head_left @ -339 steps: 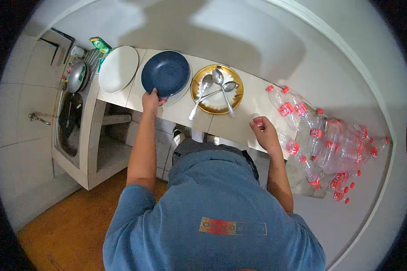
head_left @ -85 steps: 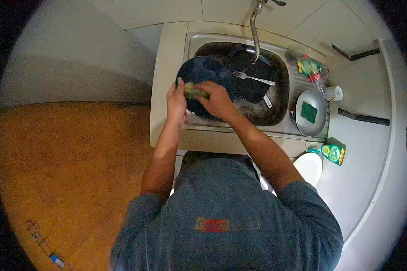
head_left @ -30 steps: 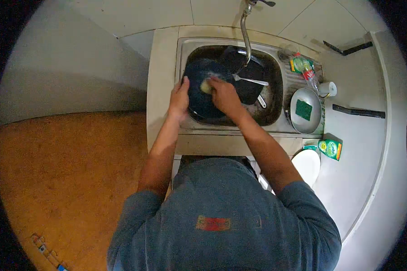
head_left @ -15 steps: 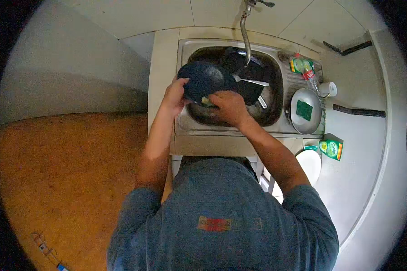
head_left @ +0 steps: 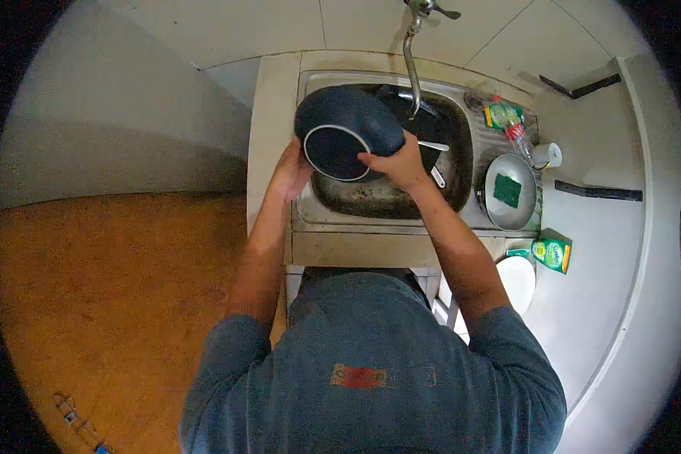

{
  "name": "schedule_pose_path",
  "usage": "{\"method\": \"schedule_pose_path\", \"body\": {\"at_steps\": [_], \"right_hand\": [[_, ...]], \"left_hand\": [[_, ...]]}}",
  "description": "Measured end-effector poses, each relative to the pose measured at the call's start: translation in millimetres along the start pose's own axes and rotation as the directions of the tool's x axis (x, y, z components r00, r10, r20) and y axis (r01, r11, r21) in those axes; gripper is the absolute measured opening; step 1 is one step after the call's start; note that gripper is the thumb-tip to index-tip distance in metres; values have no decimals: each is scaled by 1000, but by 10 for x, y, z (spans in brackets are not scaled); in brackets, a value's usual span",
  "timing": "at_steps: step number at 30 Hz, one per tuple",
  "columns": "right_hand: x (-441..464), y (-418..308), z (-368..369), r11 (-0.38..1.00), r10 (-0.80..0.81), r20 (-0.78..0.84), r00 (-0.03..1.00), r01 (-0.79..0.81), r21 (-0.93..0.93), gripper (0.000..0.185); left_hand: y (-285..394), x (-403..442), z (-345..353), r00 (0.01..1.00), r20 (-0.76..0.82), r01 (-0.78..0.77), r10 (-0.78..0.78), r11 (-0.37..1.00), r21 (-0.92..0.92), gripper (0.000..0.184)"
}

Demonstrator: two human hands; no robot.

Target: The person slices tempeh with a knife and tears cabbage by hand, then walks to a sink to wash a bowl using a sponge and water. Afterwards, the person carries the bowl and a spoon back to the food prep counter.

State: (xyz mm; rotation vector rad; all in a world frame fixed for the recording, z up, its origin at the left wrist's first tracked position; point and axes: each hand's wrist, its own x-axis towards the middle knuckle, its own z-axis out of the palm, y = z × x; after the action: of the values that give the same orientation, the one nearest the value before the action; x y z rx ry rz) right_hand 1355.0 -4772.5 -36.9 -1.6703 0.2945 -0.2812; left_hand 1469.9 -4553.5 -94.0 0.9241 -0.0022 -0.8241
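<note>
1. Sink [head_left: 356,225]: best to keep the dish over it, catching drips.
2. Dark dish [head_left: 378,121]: above the sink, tilted, underside showing — firm support matters.
3. Left hand [head_left: 289,175]: grip closed on its edge.
4. Right hand [head_left: 401,162]: grip closed opposite, thumb underneath — any sponge is hidden.

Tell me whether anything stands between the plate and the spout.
Nothing visible does: the gap from plate to spout looks open. The right hand grips the plate's right side; a dark item lies lower, in the sink.
</note>
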Motion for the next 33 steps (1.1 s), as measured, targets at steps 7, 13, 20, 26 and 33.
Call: {"method": "schedule_pose_path", "body": {"at_steps": [7,13,20,26,33], "right_hand": [[1,328,239,821,384,-74,920,-304,483,60],[90,604,395,822,552,-377,744,-410,394,49],[209,33,629,962,-234,-434,870,144,-230,30],[371,-349,735,671,-646,78,759,614,-415,25],[412,-326,672,773,-472,209,856,516,-368,31]], "left_hand": [[55,-144,40,992,117,65,-37,968,-244,58],[158,-301,119,999,4,34,-34,982,-186,44],[494,-548,434,987,-156,25,-22,1000,18,38],[533,-578,612,980,-189,-54,62,998,45,37],[308,-488,509,979,-198,76,-41,982,175,29]]}}
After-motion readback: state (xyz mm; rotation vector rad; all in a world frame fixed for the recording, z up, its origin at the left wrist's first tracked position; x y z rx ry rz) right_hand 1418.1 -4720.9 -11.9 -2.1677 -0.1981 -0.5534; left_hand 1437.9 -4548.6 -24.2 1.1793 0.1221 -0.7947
